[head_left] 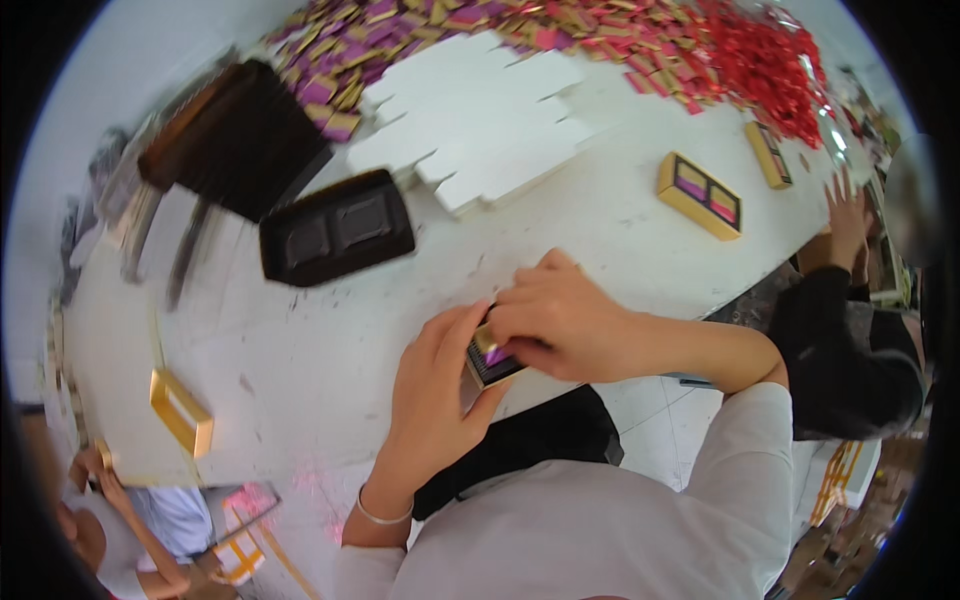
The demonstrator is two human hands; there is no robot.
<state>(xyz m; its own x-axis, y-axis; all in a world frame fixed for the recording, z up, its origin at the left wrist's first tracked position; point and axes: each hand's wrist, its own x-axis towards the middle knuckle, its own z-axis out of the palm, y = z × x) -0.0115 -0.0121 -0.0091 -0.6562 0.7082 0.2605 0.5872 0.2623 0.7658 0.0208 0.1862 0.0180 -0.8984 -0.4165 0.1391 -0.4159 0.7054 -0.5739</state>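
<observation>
At the table's near edge, my left hand (pixel 435 395) is closed round the side of a small gold-edged box with a black insert (pixel 490 374). My right hand (pixel 565 320) bends over the same box, its fingers pinching a small purple-and-gold wrapped piece (pixel 488 342) at the insert. The fingers cover much of the box, so the rest of its contents is hidden. Farther right on the table stands a gold box (pixel 700 205) with a purple and a pink piece in its two windows. A similar gold box (pixel 768 157) stands beyond it.
Black plastic trays (pixel 338 228) lie at left beside a dark stack of trays (pixel 245 140). White flat cartons (pixel 490 115) are piled behind. Purple, gold and pink pieces (pixel 590 35) and red shreds (pixel 765 70) heap at the back. A gold frame (pixel 181 412) lies left; co-workers sit both sides.
</observation>
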